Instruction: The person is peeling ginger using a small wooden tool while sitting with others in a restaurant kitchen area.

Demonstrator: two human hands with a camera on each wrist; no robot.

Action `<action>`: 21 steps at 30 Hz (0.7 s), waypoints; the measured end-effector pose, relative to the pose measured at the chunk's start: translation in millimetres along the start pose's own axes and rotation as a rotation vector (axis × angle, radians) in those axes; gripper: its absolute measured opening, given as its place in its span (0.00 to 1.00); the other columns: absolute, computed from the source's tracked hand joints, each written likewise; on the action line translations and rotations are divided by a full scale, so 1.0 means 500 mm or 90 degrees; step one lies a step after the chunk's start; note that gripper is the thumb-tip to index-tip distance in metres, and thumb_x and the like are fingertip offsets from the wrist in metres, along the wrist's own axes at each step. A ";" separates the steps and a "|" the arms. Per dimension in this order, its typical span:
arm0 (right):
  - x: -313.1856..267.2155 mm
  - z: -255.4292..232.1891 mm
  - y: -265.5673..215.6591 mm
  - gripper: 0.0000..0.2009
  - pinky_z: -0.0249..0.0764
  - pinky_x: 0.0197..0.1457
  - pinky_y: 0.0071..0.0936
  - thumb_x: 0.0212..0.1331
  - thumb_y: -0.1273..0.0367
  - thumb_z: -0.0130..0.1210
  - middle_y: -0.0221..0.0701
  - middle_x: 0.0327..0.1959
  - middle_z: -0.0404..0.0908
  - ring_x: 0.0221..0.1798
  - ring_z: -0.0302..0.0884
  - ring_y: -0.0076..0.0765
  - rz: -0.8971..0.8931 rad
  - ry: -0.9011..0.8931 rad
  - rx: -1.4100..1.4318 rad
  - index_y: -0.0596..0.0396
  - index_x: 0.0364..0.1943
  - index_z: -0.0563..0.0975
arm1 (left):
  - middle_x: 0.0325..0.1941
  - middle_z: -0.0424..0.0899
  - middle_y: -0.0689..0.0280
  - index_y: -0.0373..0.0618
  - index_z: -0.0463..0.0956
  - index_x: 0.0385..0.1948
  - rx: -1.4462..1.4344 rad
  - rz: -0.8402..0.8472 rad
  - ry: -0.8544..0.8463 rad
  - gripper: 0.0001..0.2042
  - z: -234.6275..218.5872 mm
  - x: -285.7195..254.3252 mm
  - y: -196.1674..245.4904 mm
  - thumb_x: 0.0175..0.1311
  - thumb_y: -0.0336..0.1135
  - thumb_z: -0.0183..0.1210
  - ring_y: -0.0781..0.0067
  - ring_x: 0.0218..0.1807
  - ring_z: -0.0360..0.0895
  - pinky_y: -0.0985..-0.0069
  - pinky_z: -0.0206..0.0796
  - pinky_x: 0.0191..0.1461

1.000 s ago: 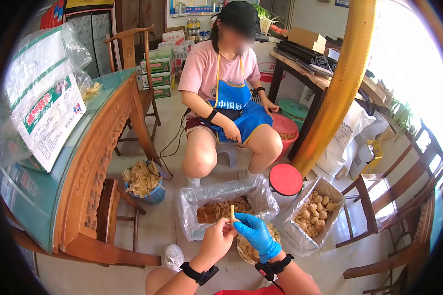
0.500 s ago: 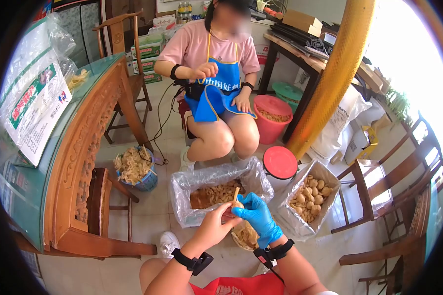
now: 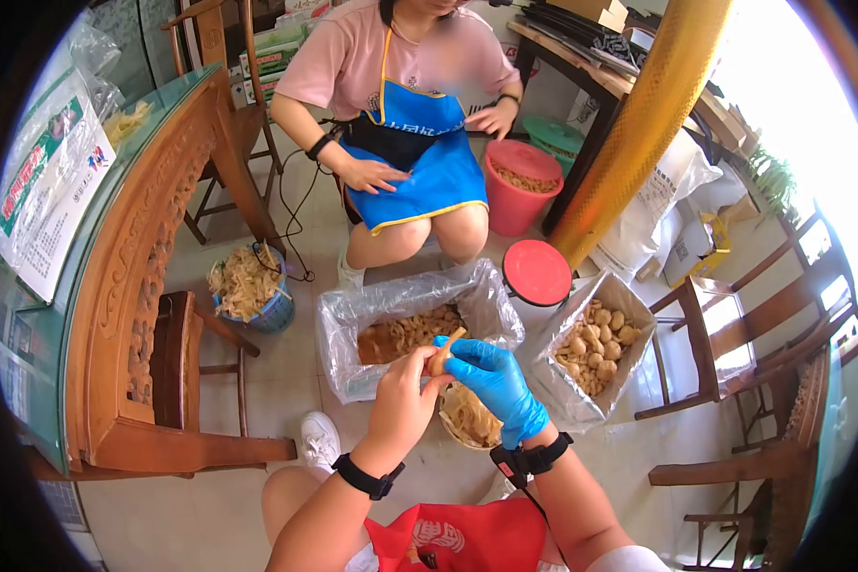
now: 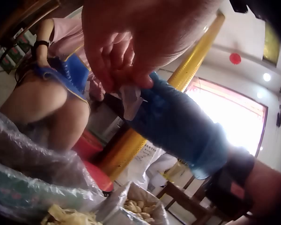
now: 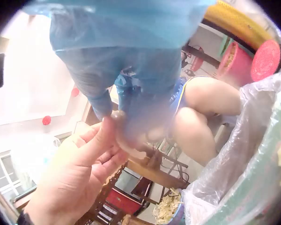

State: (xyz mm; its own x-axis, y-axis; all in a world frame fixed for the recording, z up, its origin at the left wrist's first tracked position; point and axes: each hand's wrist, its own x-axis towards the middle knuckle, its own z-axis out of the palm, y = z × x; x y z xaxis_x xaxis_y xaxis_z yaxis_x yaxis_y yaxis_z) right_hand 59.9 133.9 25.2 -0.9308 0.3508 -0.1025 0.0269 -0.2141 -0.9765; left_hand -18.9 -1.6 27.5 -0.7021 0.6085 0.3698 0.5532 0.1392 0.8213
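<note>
Bare left hand (image 3: 400,398) and blue-gloved right hand (image 3: 494,386) meet fingertip to fingertip, pinching a small yellow-brown vegetable piece (image 3: 439,359) between them. The piece has a narrow end pointing up and right in the head view. A pale, translucent strip (image 4: 130,104) hangs from the fingertips in the left wrist view; it curves down from a small knob in the right wrist view. Under the hands stands a plastic-lined box (image 3: 338,370) with vegetable pieces and brown liquid. A bowl of peelings (image 3: 472,419) sits partly below the gloved hand.
Right of the lined box are a red-lidded bucket (image 3: 538,272) and another lined box (image 3: 567,396) holding round tubers. A blue basket of peelings (image 3: 275,307) stands left, beside a carved table (image 3: 105,362). A person in a blue apron (image 3: 415,167) sits opposite.
The head view has tilted down. Both hands stay together; the piece's narrow end has swung from upright to slanting right. The person opposite has moved their hands, one now on the apron.
</note>
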 end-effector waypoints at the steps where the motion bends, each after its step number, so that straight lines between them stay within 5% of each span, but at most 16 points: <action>1: -0.006 -0.003 0.003 0.16 0.72 0.50 0.24 0.59 0.70 0.56 0.31 0.42 0.79 0.45 0.74 0.24 0.007 0.000 -0.001 0.62 0.51 0.74 | 0.36 0.81 0.57 0.38 0.72 0.40 0.031 0.030 -0.008 0.15 0.000 -0.003 0.001 0.51 0.25 0.64 0.61 0.37 0.80 0.70 0.71 0.39; 11: -0.004 -0.004 0.013 0.07 0.70 0.54 0.26 0.59 0.71 0.56 0.30 0.39 0.79 0.48 0.74 0.26 -0.076 0.032 0.027 0.61 0.37 0.77 | 0.36 0.79 0.53 0.39 0.72 0.43 -0.016 0.030 0.002 0.15 0.008 -0.001 0.013 0.54 0.26 0.61 0.52 0.40 0.75 0.65 0.68 0.43; 16: 0.002 -0.004 0.014 0.10 0.74 0.41 0.22 0.61 0.69 0.54 0.27 0.33 0.79 0.35 0.74 0.21 -0.084 0.117 0.044 0.60 0.43 0.78 | 0.46 0.76 0.61 0.37 0.72 0.46 -0.186 -0.028 -0.004 0.13 0.014 0.007 -0.004 0.59 0.25 0.58 0.74 0.46 0.76 0.78 0.69 0.49; 21: 0.002 0.018 0.012 0.13 0.70 0.46 0.20 0.60 0.69 0.55 0.26 0.38 0.79 0.40 0.72 0.20 -0.043 0.070 0.033 0.60 0.47 0.76 | 0.43 0.79 0.66 0.39 0.72 0.48 -0.364 -0.208 -0.056 0.14 0.001 0.010 -0.023 0.62 0.31 0.59 0.79 0.45 0.75 0.79 0.67 0.50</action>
State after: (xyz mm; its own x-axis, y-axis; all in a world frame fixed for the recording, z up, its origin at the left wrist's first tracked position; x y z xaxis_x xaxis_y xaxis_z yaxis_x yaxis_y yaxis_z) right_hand 55.9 124.8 21.2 -0.8842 0.4632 -0.0600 -0.0556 -0.2319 -0.9712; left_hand -28.2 0.3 19.7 -0.7403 0.6707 0.0459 -0.0238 -0.0944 0.9952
